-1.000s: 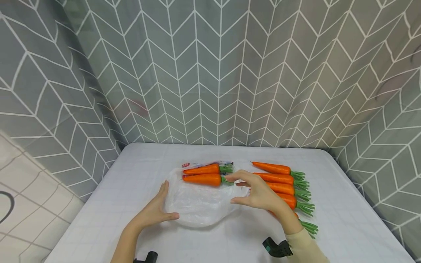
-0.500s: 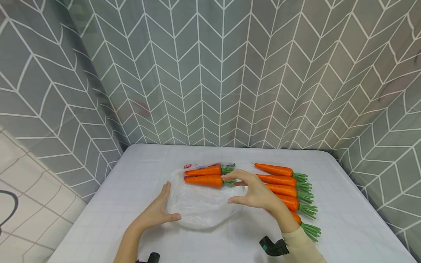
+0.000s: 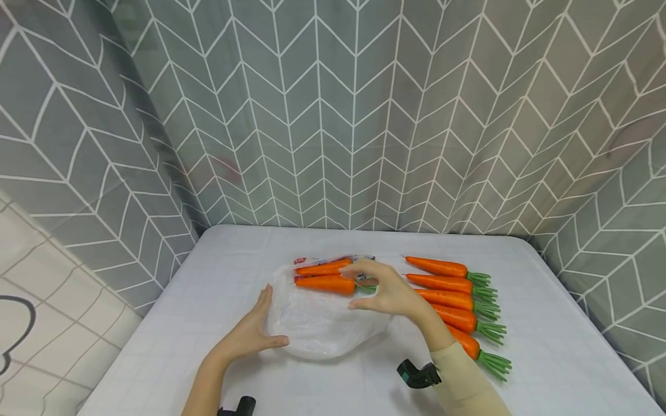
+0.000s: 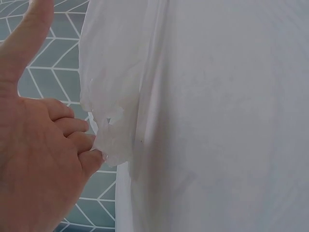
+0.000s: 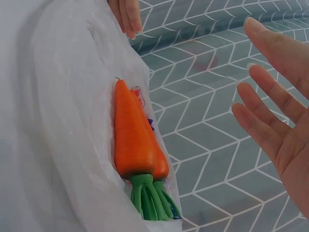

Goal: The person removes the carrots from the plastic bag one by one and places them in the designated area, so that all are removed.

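A thin white plastic bag point(image 3: 322, 329) lies spread on the table, with two carrots point(image 3: 325, 283) side by side on its far part, over a strip of coloured print. My left hand point(image 3: 250, 334) is at the bag's left edge, thumb spread; in the left wrist view its fingertips are right at the plastic point(image 4: 116, 130). Over the bag's right side hovers my right hand point(image 3: 385, 292), fingers and thumb apart and nothing between them. From the head it partly covers the carrots' green tops, which the right wrist view shows whole beside the orange bodies point(image 5: 135, 140).
Several more carrots point(image 3: 442, 283) lie in a row to the right of the bag, green tops pointing right. White cloth covers the table point(image 3: 218, 271). A grey patterned curtain point(image 3: 333, 115) stands behind it and along the sides.
My right hand has moved left, away from the row of carrots, toward the tops of the two on the bag. My left hand stays at the bag's left edge. The head view has shifted slightly.
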Action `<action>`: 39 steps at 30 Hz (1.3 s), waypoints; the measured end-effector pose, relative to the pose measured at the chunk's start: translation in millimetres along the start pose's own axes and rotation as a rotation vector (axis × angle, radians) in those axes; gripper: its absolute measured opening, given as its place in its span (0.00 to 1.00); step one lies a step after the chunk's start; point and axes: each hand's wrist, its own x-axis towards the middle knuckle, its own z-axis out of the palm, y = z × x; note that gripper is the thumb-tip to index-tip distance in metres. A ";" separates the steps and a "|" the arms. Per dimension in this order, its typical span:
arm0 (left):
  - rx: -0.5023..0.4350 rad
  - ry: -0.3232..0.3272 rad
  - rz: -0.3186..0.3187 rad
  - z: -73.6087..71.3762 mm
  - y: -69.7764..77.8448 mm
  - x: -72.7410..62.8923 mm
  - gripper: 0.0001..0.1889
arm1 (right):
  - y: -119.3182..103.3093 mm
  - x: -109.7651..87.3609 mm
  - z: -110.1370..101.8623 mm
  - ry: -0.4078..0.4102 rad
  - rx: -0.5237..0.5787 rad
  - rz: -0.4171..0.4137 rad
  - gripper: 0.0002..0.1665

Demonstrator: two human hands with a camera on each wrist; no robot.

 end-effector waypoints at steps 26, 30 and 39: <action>-0.013 0.000 0.014 -0.3 -1.6 -1.8 0.65 | 39.1 35.0 14.5 -0.064 0.036 0.120 0.32; -0.017 0.002 0.012 0.0 -2.0 -1.8 0.65 | 46.2 39.6 16.4 -0.055 -0.010 0.148 0.32; -0.008 0.012 0.014 0.4 -3.4 -2.4 0.65 | 60.8 44.2 21.9 -0.038 -0.041 0.176 0.31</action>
